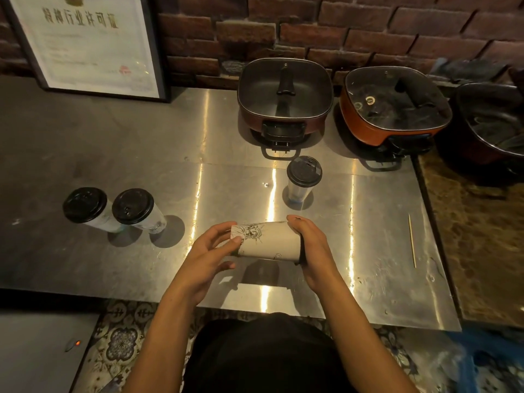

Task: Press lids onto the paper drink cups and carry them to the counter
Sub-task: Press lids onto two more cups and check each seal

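Steel sheet covers the table under my feed, and just above its near edge I see the paper cup held sideways in the air between both hands. The left hand grasps the base end, fingers curled round it and thumb laid on the printed wall. The right hand cups the other end, palm against the black lid and fingers curled over the rim. Whether the lid is fully seated I cannot tell.

Two lidded cups stand on the table well to the left, the far-left cup just beside its neighbour cup. A third lidded cup stands beyond the hands, near the square pot. An orange pot sits to its right. A wooden skewer lies to the right, and a framed certificate leans at the back left.
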A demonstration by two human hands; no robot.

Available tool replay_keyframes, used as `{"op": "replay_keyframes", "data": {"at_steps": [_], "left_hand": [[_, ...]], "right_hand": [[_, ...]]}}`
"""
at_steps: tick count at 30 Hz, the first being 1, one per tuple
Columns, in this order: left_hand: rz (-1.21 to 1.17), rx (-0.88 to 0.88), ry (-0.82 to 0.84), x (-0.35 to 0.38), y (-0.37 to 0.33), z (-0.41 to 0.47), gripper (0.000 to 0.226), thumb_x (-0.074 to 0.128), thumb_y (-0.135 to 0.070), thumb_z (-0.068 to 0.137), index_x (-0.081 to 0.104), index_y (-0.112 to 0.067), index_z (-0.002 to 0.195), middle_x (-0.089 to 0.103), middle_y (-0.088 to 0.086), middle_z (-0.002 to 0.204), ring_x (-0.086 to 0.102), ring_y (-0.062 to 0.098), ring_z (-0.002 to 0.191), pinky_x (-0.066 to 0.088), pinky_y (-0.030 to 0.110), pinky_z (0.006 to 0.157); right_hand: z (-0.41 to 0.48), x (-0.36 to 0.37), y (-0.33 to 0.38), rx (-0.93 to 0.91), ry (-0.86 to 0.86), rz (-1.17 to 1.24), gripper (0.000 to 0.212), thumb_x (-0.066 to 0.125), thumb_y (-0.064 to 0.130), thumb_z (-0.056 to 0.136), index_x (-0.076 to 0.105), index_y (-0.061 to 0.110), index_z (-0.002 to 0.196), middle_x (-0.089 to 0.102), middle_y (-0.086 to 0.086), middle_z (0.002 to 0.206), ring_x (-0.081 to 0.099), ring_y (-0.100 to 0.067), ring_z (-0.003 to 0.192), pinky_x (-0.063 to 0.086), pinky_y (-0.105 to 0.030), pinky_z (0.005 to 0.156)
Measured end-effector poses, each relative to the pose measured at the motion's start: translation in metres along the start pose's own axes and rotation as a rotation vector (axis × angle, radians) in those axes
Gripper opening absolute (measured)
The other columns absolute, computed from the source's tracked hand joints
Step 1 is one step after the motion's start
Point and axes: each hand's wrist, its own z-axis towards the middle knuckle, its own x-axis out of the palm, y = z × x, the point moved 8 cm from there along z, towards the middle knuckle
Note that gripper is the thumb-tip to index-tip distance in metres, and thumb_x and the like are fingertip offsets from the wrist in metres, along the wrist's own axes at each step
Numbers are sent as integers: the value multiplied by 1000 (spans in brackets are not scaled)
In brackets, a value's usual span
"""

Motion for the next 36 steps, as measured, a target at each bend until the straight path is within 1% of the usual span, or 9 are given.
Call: {"op": "replay_keyframes", "data": {"at_steps": [4,9,15,18,21,23,27,31,36], "left_hand": [[70,-27,-31,1,0,0,26,66,-35,97,68,-24,120,70,6,114,65,22,96,53,29,65],[-28,-26,8,1,1,0,30,72,-20,91,70,-21,121,74,9,115,69,21,99,57,35,76],[-12,-67,-11,-1,4,-1,34,74,-30,88,71,-18,120,76,14,112,71,24,86,58,32,69],[-59,-47,19,-2,3,-2,41,76,-24,83,70,-21,123,77,9,112,73,21,98,59,36,80],[22,-73,-20,-3,3,0,28,71,-32,92,72,-25,119,77,9,112,72,25,99,58,35,73],[46,-81,-29,-4,4,1,26,70,-34,93,72,-24,117,75,12,113,71,26,94,56,32,69],[-14,-33,5,-4,0,-1,33,74,-20,90,69,-22,122,74,12,119,71,27,108,61,34,81],[-3,-66,-42,-5,0,0,25,72,-30,91,73,-21,114,77,11,110,74,26,96,60,37,78],[-16,-28,1,-4,-1,0,58,82,-31,69,67,-19,124,74,11,120,70,31,115,59,49,98]], "right_hand": [[-3,0,3,-11,3,-5,17,64,51,78,73,41,88,70,-3,108,67,-26,103,54,-34,70],[-4,-1,6,-21,-3,-1,8,67,46,83,74,43,86,71,-3,110,67,-24,104,54,-34,73],[-4,-3,10,-39,-4,9,38,66,47,80,69,26,112,70,-4,112,68,-17,97,53,-24,62],[-3,-5,8,-32,3,7,21,63,36,96,68,25,112,71,-7,110,69,-19,96,53,-22,59],[-2,-4,6,-33,8,0,17,63,35,96,68,27,110,72,-6,109,70,-20,97,54,-23,59],[-2,-3,6,-43,11,2,29,66,42,89,68,26,113,72,-7,109,70,-20,97,54,-24,61],[1,-4,7,-53,5,2,44,66,49,82,67,23,117,72,-10,106,73,-26,98,56,-26,63],[3,-3,7,-60,15,16,40,65,47,83,68,24,115,73,-8,102,74,-22,95,55,-26,62],[5,-6,6,-71,3,-6,36,65,50,80,68,30,110,70,-7,107,71,-27,102,57,-33,70]]}}
